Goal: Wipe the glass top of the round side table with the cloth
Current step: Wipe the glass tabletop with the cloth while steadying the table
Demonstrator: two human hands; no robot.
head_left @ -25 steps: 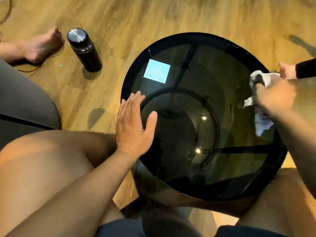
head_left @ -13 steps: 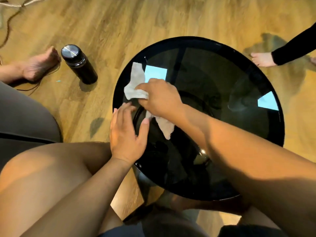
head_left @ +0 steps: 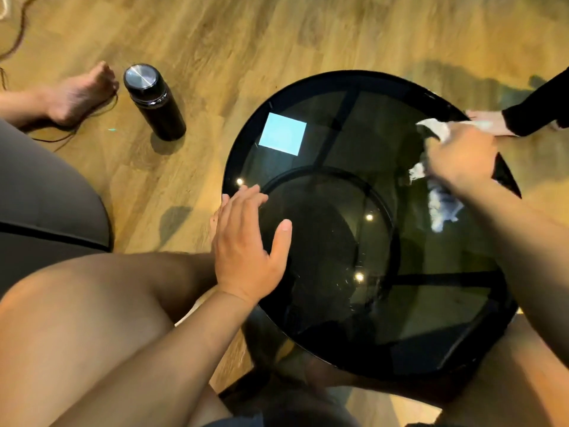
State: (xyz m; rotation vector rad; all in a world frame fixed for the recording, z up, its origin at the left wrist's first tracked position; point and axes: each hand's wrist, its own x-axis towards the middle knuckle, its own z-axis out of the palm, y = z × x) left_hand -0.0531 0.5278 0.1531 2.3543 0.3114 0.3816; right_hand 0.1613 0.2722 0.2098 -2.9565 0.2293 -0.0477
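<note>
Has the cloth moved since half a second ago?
Yes. The cloth went from beside the left hand to the far right rim of the table.

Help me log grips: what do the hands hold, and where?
The right hand grips the white cloth around its bunched middle; the left hand lies flat on the glass top, holding nothing.

A white cloth is gripped by the right hand on the glass top, near its rim at the right of the frame. The left hand is laid flat on the glass at centre. A black flask is seen upright at upper left.
</note>
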